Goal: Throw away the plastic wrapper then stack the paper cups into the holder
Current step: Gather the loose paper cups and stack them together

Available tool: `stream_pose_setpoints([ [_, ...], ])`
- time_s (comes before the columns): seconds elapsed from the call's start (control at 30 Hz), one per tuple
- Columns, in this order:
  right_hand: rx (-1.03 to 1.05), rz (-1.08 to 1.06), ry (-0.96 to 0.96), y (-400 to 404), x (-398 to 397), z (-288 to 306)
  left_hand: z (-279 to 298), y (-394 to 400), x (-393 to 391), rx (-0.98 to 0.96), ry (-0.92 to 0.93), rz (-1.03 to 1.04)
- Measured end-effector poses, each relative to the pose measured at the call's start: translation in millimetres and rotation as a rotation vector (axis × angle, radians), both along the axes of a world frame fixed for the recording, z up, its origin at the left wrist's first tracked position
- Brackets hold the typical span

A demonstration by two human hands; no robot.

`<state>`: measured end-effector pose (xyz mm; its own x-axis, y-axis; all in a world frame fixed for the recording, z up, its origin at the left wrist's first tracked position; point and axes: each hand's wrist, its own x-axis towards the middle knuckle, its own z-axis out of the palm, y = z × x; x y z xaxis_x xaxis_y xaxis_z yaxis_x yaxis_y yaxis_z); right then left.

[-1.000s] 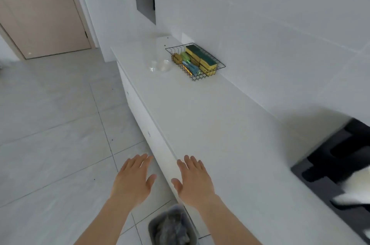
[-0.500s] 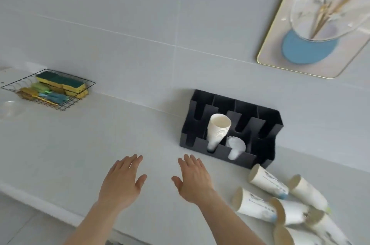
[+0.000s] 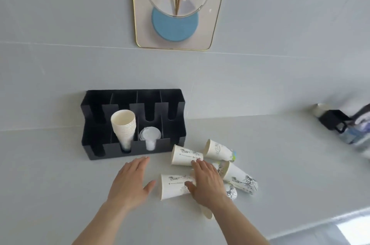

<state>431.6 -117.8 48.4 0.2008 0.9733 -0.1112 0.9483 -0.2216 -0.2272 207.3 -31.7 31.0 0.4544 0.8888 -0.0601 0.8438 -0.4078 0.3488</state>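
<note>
A black cup holder (image 3: 112,151) stands against the wall on the white counter. A tilted stack of paper cups (image 3: 123,124) fills one front slot, and white lids (image 3: 150,136) sit in the slot beside it. Several printed paper cups lie on their sides to its right: one (image 3: 185,157) near the holder, one (image 3: 219,151) behind it, one (image 3: 239,179) to the right. My right hand (image 3: 207,182) rests flat on the nearest cup (image 3: 172,185), fingers spread. My left hand (image 3: 130,181) hovers open just left of that cup. No plastic wrapper is in sight.
A gold-framed picture (image 3: 174,6) hangs on the tiled wall above the holder. A black mug-like object (image 3: 333,122) and blurred items (image 3: 358,132) sit at the far right. The counter's front edge (image 3: 320,222) runs along the lower right.
The view swung right from the floor and bin to the holder and loose cups. Both hands moved forward; my right hand now lies on a fallen cup.
</note>
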Motion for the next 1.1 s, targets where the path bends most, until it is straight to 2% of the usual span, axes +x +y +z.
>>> stream_pose_setpoints([
  [0.1,-0.105,-0.091,0.045,-19,70,-31,-22,1,78,-0.080,-0.006,-0.079],
  [0.2,-0.113,-0.032,0.054,-33,66,-43,-25,-11,73,-0.119,0.099,-0.084],
  [0.27,-0.193,0.099,0.083,-28,82,-65,-44,-16,83,-0.181,0.145,0.008],
  [0.37,-0.232,0.177,0.092,-31,70,-75,-53,-23,69,-0.202,0.173,0.041],
  [0.6,-0.170,0.217,-0.008,-45,59,-103,-67,-33,66,-0.111,0.204,0.073],
  [0.67,-0.037,0.224,-0.060,-49,60,-112,-70,-38,64,-0.124,0.165,0.114],
  [0.9,0.033,0.188,-0.063,-53,67,-103,-59,-43,50,-0.253,-0.075,0.236],
  [1.1,0.254,0.071,0.145,-47,82,-75,-29,-38,49,-0.085,-0.233,0.239],
])
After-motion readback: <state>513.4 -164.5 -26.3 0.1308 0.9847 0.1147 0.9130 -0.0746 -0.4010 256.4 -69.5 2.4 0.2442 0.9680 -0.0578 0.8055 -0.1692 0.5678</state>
